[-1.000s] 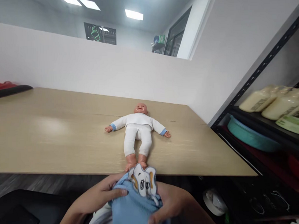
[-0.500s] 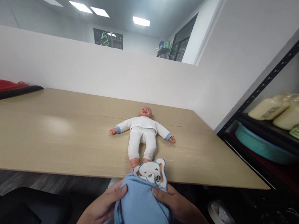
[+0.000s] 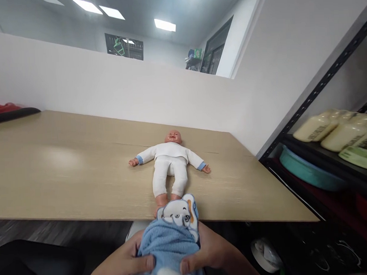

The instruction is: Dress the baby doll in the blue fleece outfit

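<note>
A blue terry cloth (image 3: 168,237) with a white bear-face patch (image 3: 179,212) is bunched between my hands at the table's near edge. My left hand (image 3: 131,259) grips its left side, thumb on top. My right hand (image 3: 205,250) holds its right side the same way, thumb pressed on the fabric. My other fingers are mostly hidden beneath it. Just beyond the cloth, a baby doll (image 3: 172,162) in white clothes with blue cuffs lies face up, arms spread. The bear patch overlaps the view of the doll's feet.
The doll rests on a wooden table (image 3: 82,182) against a white wall. On the right, a black shelf holds cream bottles (image 3: 338,134) and a teal basin (image 3: 309,170). A red item (image 3: 2,107) lies at the far left. A black chair (image 3: 33,261) stands at lower left.
Both hands have slid down the cloth toward me, and its blue part is now gathered in folds with a white portion showing near my thumbs. The view has shifted slightly right.
</note>
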The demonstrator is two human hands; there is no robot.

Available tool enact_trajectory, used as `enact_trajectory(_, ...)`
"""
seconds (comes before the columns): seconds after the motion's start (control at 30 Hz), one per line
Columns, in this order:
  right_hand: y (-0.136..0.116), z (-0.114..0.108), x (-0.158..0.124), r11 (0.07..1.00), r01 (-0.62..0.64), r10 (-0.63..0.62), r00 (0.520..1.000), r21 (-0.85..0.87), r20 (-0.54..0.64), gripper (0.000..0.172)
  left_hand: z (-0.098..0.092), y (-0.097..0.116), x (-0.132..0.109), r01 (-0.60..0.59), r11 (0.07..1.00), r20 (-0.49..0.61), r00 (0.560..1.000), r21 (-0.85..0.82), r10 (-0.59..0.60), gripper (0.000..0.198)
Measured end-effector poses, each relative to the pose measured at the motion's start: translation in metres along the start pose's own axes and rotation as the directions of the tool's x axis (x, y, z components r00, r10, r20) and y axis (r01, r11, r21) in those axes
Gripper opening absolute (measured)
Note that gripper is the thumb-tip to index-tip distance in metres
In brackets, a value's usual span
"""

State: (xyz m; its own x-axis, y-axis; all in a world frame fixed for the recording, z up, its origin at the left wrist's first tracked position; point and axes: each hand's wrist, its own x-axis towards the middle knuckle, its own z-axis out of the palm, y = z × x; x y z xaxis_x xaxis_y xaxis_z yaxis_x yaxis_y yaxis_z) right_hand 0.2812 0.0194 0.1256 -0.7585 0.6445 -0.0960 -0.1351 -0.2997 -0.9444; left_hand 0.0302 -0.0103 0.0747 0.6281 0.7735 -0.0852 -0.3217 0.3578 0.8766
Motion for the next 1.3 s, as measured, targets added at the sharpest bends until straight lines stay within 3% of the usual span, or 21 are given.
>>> enact_trajectory(0.1, 0.004, -0.004, -0.004, 0.993, -0.036, 0.04, 0.999, -0.113, 0.029, 0.085, 0.003, 0.004, -0.003, 0.001, 1.0, -0.084, 0.996, -0.016, -0.003, 0.072)
enact_trajectory(0.17, 0.008, -0.004, -0.005, 0.987, -0.052, 0.044, 0.998, -0.151, -0.05, 0.074, 0.006, 0.005, -0.004, 0.043, 0.999, -0.133, 0.99, 0.001, -0.043, 0.071)
enact_trajectory(0.27, 0.011, 0.002, 0.001, 0.997, -0.068, 0.056, 0.972, -0.047, -0.227, 0.07, 0.005, 0.004, -0.007, 0.08, 0.992, -0.207, 0.977, 0.098, -0.058, 0.08)
enact_trajectory(0.4, 0.003, 0.018, 0.017, 0.995, -0.089, 0.097, 0.938, 0.037, -0.332, 0.071, 0.001, 0.01, -0.009, 0.066, 0.964, -0.285, 0.959, 0.257, 0.01, 0.092)
enact_trajectory(0.5, -0.004, 0.024, 0.028, 0.985, -0.06, 0.008, 0.952, -0.162, -0.306, 0.069, 0.005, 0.02, -0.003, 0.128, 0.935, -0.432, 0.901, 0.33, 0.029, 0.077)
enact_trajectory(0.57, -0.003, 0.023, 0.035, 0.936, -0.036, -0.071, 0.955, -0.35, -0.288, 0.061, 0.01, 0.026, 0.002, 0.119, 0.909, -0.492, 0.864, 0.398, 0.103, 0.068)
enact_trajectory(0.63, 0.003, 0.021, 0.042, 0.832, -0.103, -0.14, 0.912, -0.545, -0.385, 0.047, 0.012, 0.027, 0.008, 0.1, 0.835, -0.492, 0.843, 0.541, 0.218, 0.055)
enact_trajectory(0.67, 0.006, 0.02, 0.045, 0.754, -0.191, -0.173, 0.865, -0.629, -0.471, 0.041, 0.012, 0.025, 0.01, 0.111, 0.781, -0.487, 0.832, 0.615, 0.266, 0.049)
enact_trajectory(0.73, 0.015, 0.018, 0.049, 0.564, -0.401, -0.244, 0.754, -0.722, -0.61, 0.044, 0.009, 0.021, 0.016, 0.189, 0.659, -0.491, 0.814, 0.728, 0.309, 0.043)
enact_trajectory(0.77, 0.019, 0.018, 0.051, 0.483, -0.47, -0.274, 0.721, -0.739, -0.637, 0.051, 0.007, 0.018, 0.019, 0.252, 0.597, -0.506, 0.807, 0.762, 0.306, 0.042)
enact_trajectory(0.8, 0.023, 0.018, 0.051, 0.427, -0.498, -0.295, 0.713, -0.755, -0.637, 0.059, 0.005, 0.016, 0.021, 0.313, 0.533, -0.519, 0.803, 0.786, 0.294, 0.042)
enact_trajectory(0.87, 0.029, 0.018, 0.051, 0.389, -0.458, -0.319, 0.747, -0.8, -0.583, 0.071, -0.001, 0.012, 0.027, 0.394, 0.392, -0.516, 0.81, 0.831, 0.28, 0.04)
enact_trajectory(0.93, 0.033, 0.016, 0.05, 0.394, -0.391, -0.335, 0.782, -0.831, -0.527, 0.079, -0.006, 0.009, 0.031, 0.402, 0.268, -0.473, 0.827, 0.876, 0.305, 0.035)
enact_trajectory(1.0, 0.035, 0.013, 0.049, 0.408, -0.352, -0.35, 0.792, -0.843, -0.5, 0.08, -0.011, 0.007, 0.034, 0.353, 0.215, -0.409, 0.84, 0.911, 0.357, 0.033)
enact_trajectory(1.07, 0.037, 0.007, 0.051, 0.425, -0.317, -0.366, 0.796, -0.848, -0.482, 0.075, -0.019, 0.005, 0.036, 0.277, 0.246, -0.359, 0.835, 0.929, 0.416, 0.033)
enact_trajectory(1.17, 0.037, -0.001, 0.055, 0.46, -0.292, -0.377, 0.791, -0.838, -0.482, 0.067, -0.031, 0.004, 0.037, 0.137, 0.373, -0.321, 0.809, 0.918, 0.493, 0.037)
enact_trajectory(1.3, 0.036, -0.008, 0.062, 0.536, -0.254, -0.383, 0.776, -0.805, -0.501, 0.062, -0.04, 0.012, 0.036, 0.014, 0.592, -0.347, 0.821, 0.806, 0.453, 0.04)
